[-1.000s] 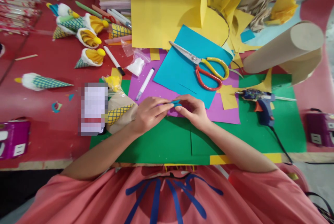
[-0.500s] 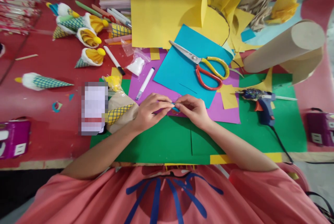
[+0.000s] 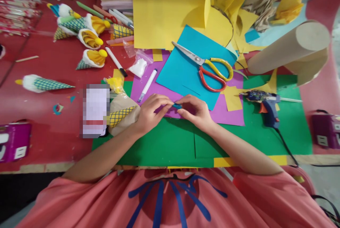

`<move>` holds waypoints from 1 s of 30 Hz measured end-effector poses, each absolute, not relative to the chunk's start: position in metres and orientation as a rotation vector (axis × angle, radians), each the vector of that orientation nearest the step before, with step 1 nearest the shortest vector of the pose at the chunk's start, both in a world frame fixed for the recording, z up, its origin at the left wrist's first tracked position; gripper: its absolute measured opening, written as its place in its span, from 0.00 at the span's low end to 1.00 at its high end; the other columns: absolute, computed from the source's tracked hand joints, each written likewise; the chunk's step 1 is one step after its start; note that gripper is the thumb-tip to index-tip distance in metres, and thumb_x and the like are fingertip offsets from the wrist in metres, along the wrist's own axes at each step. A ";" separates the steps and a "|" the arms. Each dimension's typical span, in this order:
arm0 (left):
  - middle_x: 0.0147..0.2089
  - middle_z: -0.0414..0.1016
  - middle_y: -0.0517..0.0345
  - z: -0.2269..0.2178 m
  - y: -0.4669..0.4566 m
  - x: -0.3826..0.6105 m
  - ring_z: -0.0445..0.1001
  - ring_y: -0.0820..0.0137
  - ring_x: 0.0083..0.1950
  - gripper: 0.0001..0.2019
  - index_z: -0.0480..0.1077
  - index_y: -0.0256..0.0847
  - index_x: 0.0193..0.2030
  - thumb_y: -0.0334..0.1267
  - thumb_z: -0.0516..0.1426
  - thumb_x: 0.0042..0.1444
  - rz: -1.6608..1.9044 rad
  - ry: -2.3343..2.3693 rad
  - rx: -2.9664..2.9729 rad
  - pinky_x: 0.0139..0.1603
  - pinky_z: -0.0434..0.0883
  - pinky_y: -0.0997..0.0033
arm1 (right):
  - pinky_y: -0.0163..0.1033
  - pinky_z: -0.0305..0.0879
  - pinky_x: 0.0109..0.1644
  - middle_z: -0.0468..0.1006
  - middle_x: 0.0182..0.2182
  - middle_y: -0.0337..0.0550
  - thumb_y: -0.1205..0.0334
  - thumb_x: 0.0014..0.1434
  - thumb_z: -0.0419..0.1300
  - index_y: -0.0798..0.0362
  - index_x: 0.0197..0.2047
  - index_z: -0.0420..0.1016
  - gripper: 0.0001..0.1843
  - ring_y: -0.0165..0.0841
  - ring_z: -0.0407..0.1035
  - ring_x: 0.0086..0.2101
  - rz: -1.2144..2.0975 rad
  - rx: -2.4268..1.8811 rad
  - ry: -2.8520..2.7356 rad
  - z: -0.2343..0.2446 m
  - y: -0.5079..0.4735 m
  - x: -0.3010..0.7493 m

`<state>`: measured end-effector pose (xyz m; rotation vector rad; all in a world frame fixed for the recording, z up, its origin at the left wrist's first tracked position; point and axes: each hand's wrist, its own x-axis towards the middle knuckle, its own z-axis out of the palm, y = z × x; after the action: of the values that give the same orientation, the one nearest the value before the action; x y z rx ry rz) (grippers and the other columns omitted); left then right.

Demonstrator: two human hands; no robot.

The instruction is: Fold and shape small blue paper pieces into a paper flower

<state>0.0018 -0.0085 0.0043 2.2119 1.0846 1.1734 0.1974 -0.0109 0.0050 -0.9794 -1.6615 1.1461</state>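
Note:
A small folded piece of blue paper [image 3: 177, 106] is between my hands, above the purple sheet [image 3: 228, 114]. My left hand [image 3: 154, 111] pinches its left end between thumb and fingertips. On the other side, my right hand [image 3: 196, 111] has its fingertips and thumb about the right end, the thumb lower and a little apart from the index finger. Just beyond lies a blue paper sheet [image 3: 183, 65] with scissors [image 3: 203, 63] resting on it, their handles red and yellow. A white marker [image 3: 147, 85] lies beyond my left hand.
A glue gun [image 3: 265, 104] with its cord is on the green sheet [image 3: 164, 146] at right. Yellow card [image 3: 159, 15] and a paper roll [image 3: 287, 49] stand behind. Several patterned cones [image 3: 92, 59] and a blurred-out phone-like object [image 3: 96, 109] are at left.
My right thumb has shifted down and away from its index finger, baring more of the blue piece. The piece has turned slightly. Everything else stays put.

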 end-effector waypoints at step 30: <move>0.38 0.80 0.57 0.007 -0.009 0.002 0.77 0.72 0.41 0.07 0.73 0.42 0.41 0.39 0.61 0.56 1.131 1.071 2.112 0.44 0.73 0.71 | 0.40 0.71 0.41 0.81 0.34 0.43 0.61 0.59 0.62 0.51 0.39 0.76 0.05 0.33 0.74 0.36 0.927 -0.954 -1.746 0.004 -0.012 0.196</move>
<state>0.0021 -0.0089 0.0070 2.1123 1.0710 1.1309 0.1963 -0.0121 0.0044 -0.9543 -1.7459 0.9271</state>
